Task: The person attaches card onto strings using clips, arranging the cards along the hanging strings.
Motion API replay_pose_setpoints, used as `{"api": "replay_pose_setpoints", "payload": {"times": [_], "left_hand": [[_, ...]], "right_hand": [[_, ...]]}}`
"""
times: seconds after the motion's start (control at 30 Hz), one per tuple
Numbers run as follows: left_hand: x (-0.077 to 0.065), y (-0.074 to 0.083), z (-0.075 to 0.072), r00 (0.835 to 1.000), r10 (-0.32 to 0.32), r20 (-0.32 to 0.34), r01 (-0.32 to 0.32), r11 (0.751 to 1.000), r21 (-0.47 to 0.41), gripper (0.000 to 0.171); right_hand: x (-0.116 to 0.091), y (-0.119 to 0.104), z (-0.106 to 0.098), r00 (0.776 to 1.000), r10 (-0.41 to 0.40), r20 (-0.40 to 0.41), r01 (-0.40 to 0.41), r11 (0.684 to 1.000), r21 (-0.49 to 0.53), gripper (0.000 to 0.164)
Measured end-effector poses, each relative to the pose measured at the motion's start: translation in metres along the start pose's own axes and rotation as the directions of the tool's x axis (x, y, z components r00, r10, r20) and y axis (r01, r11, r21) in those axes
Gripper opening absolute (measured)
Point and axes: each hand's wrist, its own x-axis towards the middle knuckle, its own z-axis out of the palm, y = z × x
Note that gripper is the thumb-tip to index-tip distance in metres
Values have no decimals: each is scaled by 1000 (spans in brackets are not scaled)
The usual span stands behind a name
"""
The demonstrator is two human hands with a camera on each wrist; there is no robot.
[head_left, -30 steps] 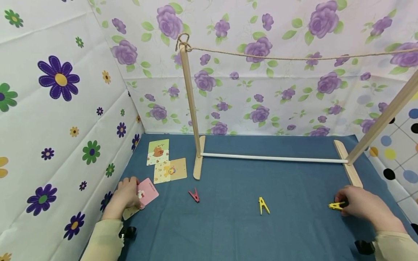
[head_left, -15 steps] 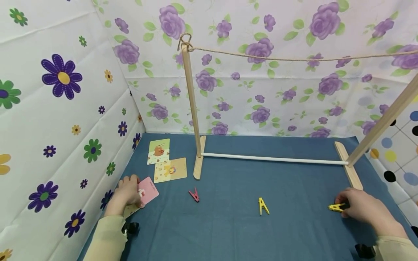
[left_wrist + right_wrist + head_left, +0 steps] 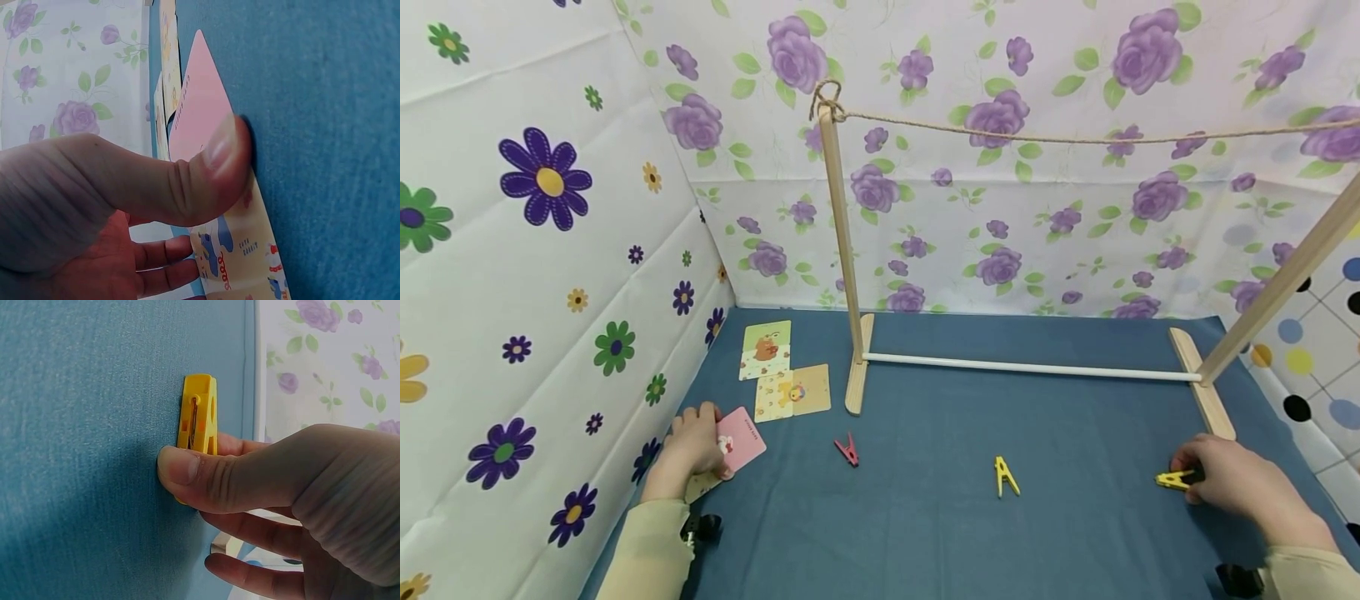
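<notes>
Before you is the desk [image 3: 925, 533], covered in blue cloth with fine woven texture. Near its back edge stands a wooden stand [image 3: 842, 233], with straight posts on flat, round-ended feet. A smooth white rod [image 3: 1030, 367] joins these feet; above, a fibrous twine [image 3: 1075, 140] sags slightly, looped at the left post's top. Your left hand [image 3: 691, 442], at the desk's left edge, pinches a pink card [image 3: 743, 442], round-cornered and thin; a patterned card [image 3: 700, 486] lies partly hidden under this hand. Toward the back left corner lie a green card [image 3: 765, 350] and a tan card [image 3: 792, 392]. Near the right edge, the fingers of your right hand [image 3: 1232, 479] grasp a yellow clip [image 3: 1171, 480], glossy and hollow-sided. Between your hands, nearer the front edge, rest a second yellow clip [image 3: 1004, 477] and a red clip [image 3: 847, 451], both V-shaped.
</notes>
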Motion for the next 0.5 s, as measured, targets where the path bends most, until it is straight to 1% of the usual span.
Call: {"api": "replay_pose_setpoints", "payload": {"times": [0.27,0.5], "left_hand": [[0,-2,1,1000,-7,6,7,1000,-4,93],[0,0,1,1000,-3,-2,3,1000,-5,93]], "right_hand": [[-1,-1,0,1000,-12,-11,12,1000,-16,30],[-2,-1,1,1000,-12,-11,12,1000,-20,31]]}}
